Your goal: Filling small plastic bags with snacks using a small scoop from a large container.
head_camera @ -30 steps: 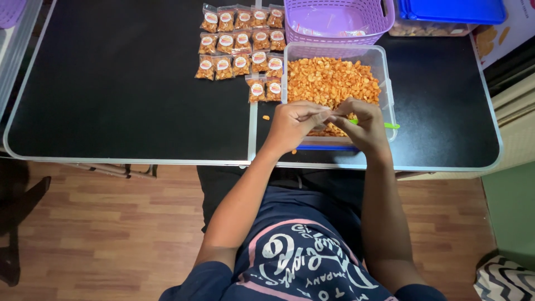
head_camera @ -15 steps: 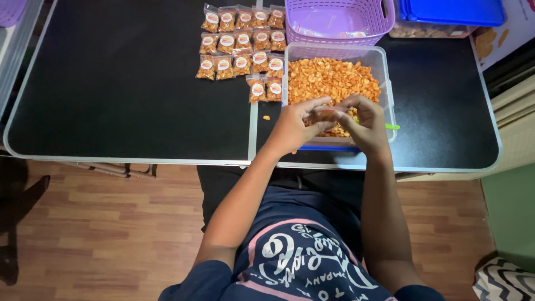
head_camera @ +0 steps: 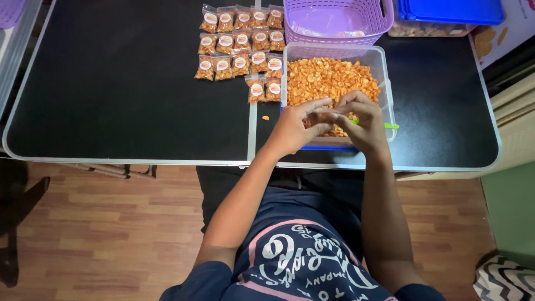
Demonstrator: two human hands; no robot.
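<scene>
Since the earlier frame I note both hands have shifted only slightly, the fingers drawing closer together over the near end of the tub. The left hand (head_camera: 294,127) and right hand (head_camera: 363,122) meet fingertip to fingertip above the clear plastic tub (head_camera: 386,83), which is filled with orange snack pieces (head_camera: 329,78). Between the fingers I see a small packet (head_camera: 325,117), pinched from both sides; each hand's grip is narrow and closed on it. A green scoop handle (head_camera: 390,125) shows just beside the right hand, lying across the tub's near right rim. The tub sits on the black bench (head_camera: 122,83). Rows of filled small bags (head_camera: 241,47) lie just left of the tub. A purple basket (head_camera: 334,19) stands behind it, touching or nearly so. One loose snack piece (head_camera: 266,117) lies on the bench near the left hand.
</scene>
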